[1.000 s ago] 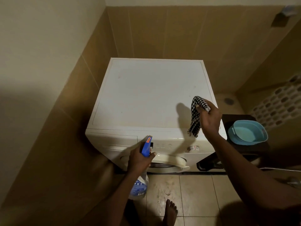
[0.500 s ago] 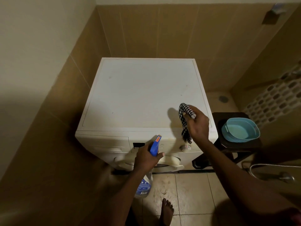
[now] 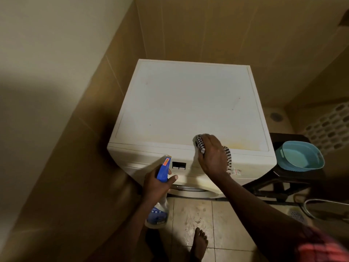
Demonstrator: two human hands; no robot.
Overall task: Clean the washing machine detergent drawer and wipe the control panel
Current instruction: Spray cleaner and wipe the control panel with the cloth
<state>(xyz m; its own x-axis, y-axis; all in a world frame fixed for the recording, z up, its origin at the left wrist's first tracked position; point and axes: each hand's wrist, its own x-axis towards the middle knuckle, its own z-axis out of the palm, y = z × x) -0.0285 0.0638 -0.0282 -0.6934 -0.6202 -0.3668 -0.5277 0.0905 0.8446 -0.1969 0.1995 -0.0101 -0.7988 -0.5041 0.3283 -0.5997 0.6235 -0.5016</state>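
Control panel (image 3: pixel 188 167) runs along front top edge of white washing machine (image 3: pixel 188 103); small dark display just left of centre. Right hand (image 3: pixel 213 156) presses black-and-white checked cloth (image 3: pixel 200 144) flat over front edge, right of display, fingers together on cloth. Left hand (image 3: pixel 156 184) below panel, fingers clamped on blue spray bottle (image 3: pixel 160 195). Teal basin (image 3: pixel 300 156) on dark stool (image 3: pixel 287 178) beside machine's right side. Bare foot (image 3: pixel 198 242) on tiled floor.
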